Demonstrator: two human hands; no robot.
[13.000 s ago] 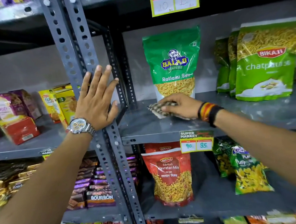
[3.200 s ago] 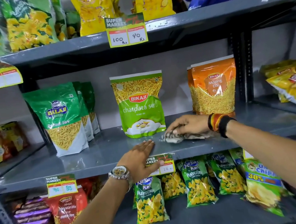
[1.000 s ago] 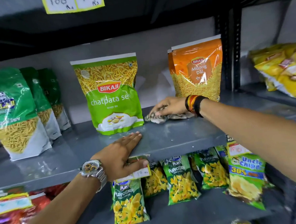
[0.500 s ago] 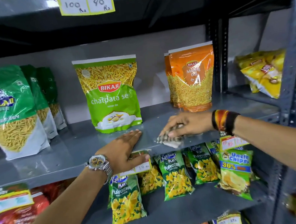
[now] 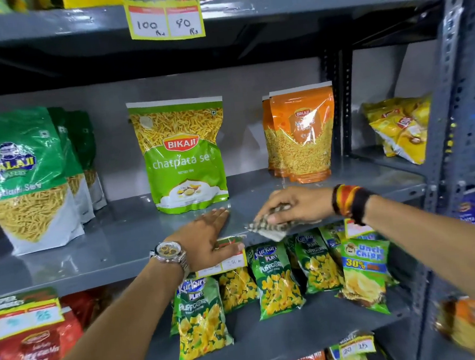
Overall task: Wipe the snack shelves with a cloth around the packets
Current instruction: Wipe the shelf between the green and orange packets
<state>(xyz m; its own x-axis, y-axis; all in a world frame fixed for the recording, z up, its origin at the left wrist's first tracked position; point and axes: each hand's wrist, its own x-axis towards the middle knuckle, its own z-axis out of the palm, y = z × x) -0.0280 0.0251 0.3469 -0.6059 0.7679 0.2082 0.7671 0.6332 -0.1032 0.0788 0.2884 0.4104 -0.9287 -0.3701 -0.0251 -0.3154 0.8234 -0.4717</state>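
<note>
A grey metal shelf (image 5: 115,244) runs across the middle of the view. My right hand (image 5: 294,205) presses a checked cloth (image 5: 270,229) onto the shelf's front edge, and the cloth hangs a little over the lip. My left hand (image 5: 207,240) lies flat on the shelf just left of it, fingers spread, thumb over a price tag. Behind the hands stand a green Bikaji chatpata sev packet (image 5: 184,156) and orange Bikaji moong dal packets (image 5: 301,136). Green Balaji packets (image 5: 24,177) stand at the left.
Kurkure Puffcorn packets (image 5: 278,280) and an Uncle Chipps bag (image 5: 364,272) lie on the shelf below. A perforated steel upright (image 5: 455,106) bounds the bay on the right, with yellow chip bags (image 5: 399,129) beyond. A price label (image 5: 164,21) hangs from the shelf above.
My right hand has drawn the cloth from the back of the shelf, beside the orange packets, forward to the front edge. My left hand stays planted on the shelf.
</note>
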